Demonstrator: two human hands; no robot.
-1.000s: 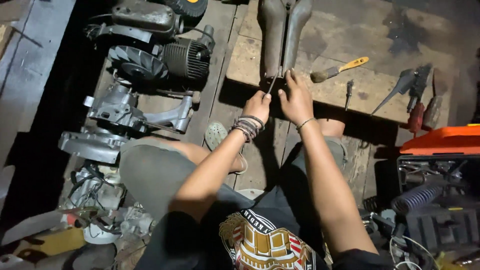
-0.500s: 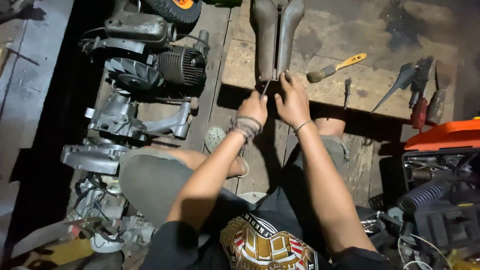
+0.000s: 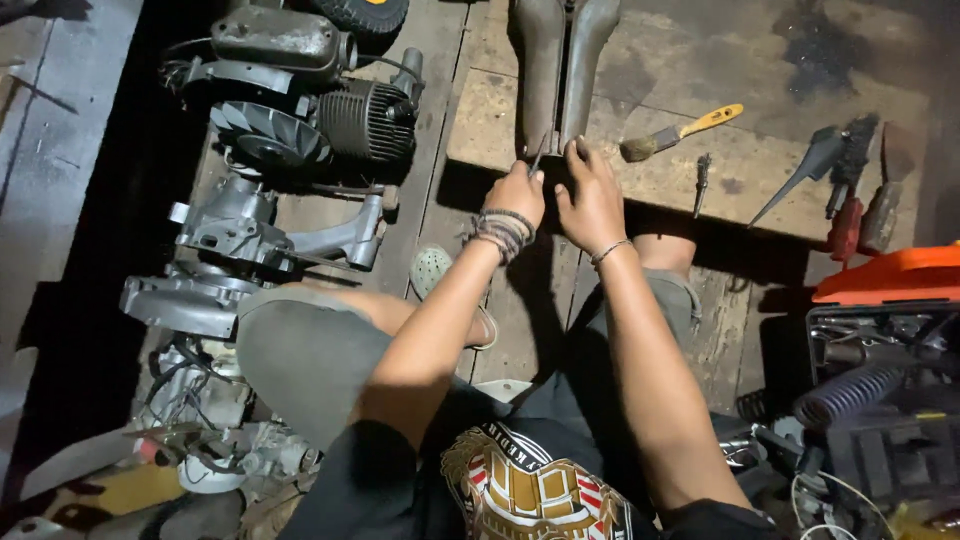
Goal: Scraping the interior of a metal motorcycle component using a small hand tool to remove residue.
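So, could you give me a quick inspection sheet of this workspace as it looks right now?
Surface: worn wooden board on a plank floor, stained.
Job's things: grey two-legged metal part; thin tool at its lower end.
Clutter: yellow-handled brush, engine parts, red-handled tools, orange-lidded toolbox.
Grippers: left hand holds the thin tool in its fingers; right hand rests its fingers against the metal part.
Cables: white cord at lower right.
Surroundings: dim, dark edges.
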